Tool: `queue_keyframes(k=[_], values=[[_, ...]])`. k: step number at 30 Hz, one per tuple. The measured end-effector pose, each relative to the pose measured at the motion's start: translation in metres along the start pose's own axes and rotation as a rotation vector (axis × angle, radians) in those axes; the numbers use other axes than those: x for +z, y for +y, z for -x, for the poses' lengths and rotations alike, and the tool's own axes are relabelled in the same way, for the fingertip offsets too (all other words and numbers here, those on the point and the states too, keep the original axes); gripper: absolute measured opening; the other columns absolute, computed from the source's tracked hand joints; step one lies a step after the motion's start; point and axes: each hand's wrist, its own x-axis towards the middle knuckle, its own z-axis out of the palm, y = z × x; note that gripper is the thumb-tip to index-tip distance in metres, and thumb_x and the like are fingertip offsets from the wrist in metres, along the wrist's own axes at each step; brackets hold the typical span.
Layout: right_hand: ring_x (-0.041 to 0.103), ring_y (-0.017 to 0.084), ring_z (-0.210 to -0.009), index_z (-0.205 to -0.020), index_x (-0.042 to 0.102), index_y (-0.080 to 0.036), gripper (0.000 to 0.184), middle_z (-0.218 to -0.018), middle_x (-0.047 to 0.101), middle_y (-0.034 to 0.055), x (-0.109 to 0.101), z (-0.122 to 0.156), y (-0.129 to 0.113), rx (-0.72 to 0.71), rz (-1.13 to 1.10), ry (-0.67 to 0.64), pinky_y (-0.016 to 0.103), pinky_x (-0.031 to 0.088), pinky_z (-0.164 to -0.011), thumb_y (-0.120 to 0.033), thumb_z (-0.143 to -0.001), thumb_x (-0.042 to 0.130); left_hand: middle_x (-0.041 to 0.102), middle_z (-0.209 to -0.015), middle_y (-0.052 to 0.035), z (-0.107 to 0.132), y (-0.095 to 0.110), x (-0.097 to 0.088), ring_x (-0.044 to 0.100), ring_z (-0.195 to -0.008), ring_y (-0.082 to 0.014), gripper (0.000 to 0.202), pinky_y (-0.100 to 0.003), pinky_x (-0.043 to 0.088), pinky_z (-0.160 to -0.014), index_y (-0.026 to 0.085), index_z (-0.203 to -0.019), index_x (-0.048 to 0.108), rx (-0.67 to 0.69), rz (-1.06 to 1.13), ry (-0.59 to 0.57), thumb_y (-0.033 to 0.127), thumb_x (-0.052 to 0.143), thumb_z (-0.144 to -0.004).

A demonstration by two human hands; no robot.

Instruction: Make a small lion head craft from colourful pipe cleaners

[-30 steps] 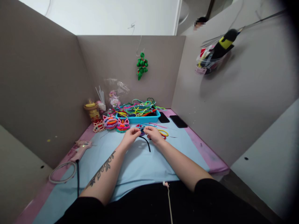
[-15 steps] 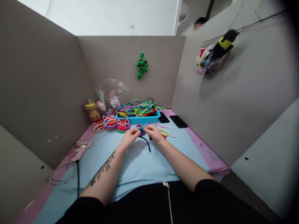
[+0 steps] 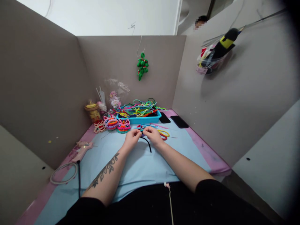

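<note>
While the left hand (image 3: pixel 132 137) pinches a black strip (image 3: pixel 149 146) near mid-frame, the right hand (image 3: pixel 153 136) seems to pinch it too; short, gentle bends should serve best.

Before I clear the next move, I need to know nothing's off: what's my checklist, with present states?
1. Left hand and right hand close together, fingertips pinched: ok.
2. Small dark piece between them clearly visible: not ok, fingers mostly cover it.
3. Black strip below, lower end clear of fingers: ok.
4. Strip joined to that piece: cannot tell.
5. Pink glue gun away from both hands: ok.
6. Glue gun hot: cannot tell.
</note>
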Motion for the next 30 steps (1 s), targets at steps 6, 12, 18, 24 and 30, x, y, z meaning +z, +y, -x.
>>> queue_keyframes(k=[6, 12, 18, 24, 30], values=[[0.044, 0.01, -0.057, -0.062, 0.055, -0.017, 0.019, -0.064, 0.051, -0.0026, 0.006, 0.002, 0.001, -0.036, -0.021, 0.032, 0.024, 0.037, -0.058, -0.034, -0.067, 0.062, 0.052, -0.056, 0.0019, 0.001, 0.002, -0.001, 0.046, -0.057, -0.0107, 0.016, -0.022, 0.034, -0.054, 0.015, -0.062, 0.055, 0.026, -0.066, 0.045, 0.028, 0.055, -0.07], [0.04, 0.009, -0.052, -0.064, 0.054, -0.018, 0.021, -0.058, 0.049, -0.0034, 0.004, 0.002, -0.001, 0.034, -0.065, 0.06, 0.022, 0.031, -0.05, -0.036, -0.066, 0.063, 0.059, -0.06, 0.0004, 0.0, 0.002, 0.001, 0.048, -0.056, -0.011, 0.019, -0.022, 0.037, -0.055, 0.013, -0.07, 0.065, -0.044, 0.044, 0.07, 0.032, 0.06, -0.068], [0.029, 0.006, -0.044, -0.061, 0.052, -0.018, 0.024, -0.049, 0.041, -0.0054, -0.001, -0.003, -0.003, 0.174, -0.186, 0.1, 0.021, 0.019, -0.041, -0.038, -0.06, 0.065, 0.065, -0.065, -0.0017, -0.003, 0.0, 0.001, 0.048, -0.052, -0.0101, 0.032, -0.022, 0.039, -0.052, 0.012, -0.091, 0.069, -0.101, 0.143, 0.021, 0.035, 0.063, -0.069], [0.03, 0.005, -0.044, -0.059, 0.051, -0.017, 0.023, -0.051, 0.042, -0.0056, -0.005, -0.006, -0.001, 0.284, -0.315, 0.058, 0.02, 0.017, -0.041, -0.032, -0.056, 0.068, 0.067, -0.077, -0.0045, -0.005, -0.01, 0.0, 0.056, -0.065, -0.0127, 0.021, -0.023, 0.044, -0.063, 0.014, -0.083, 0.067, 0.007, 0.058, 0.05, 0.031, 0.063, -0.071], [0.041, 0.009, -0.05, -0.062, 0.05, -0.018, 0.023, -0.053, 0.045, -0.0044, -0.008, -0.006, -0.004, 0.421, -0.478, -0.056, 0.019, 0.02, -0.042, -0.025, -0.055, 0.07, 0.064, -0.087, -0.0051, -0.002, -0.01, -0.002, 0.054, -0.069, -0.0126, 0.016, -0.025, 0.045, -0.067, 0.018, -0.089, 0.067, 0.237, -0.127, 0.105, 0.027, 0.061, -0.076]])
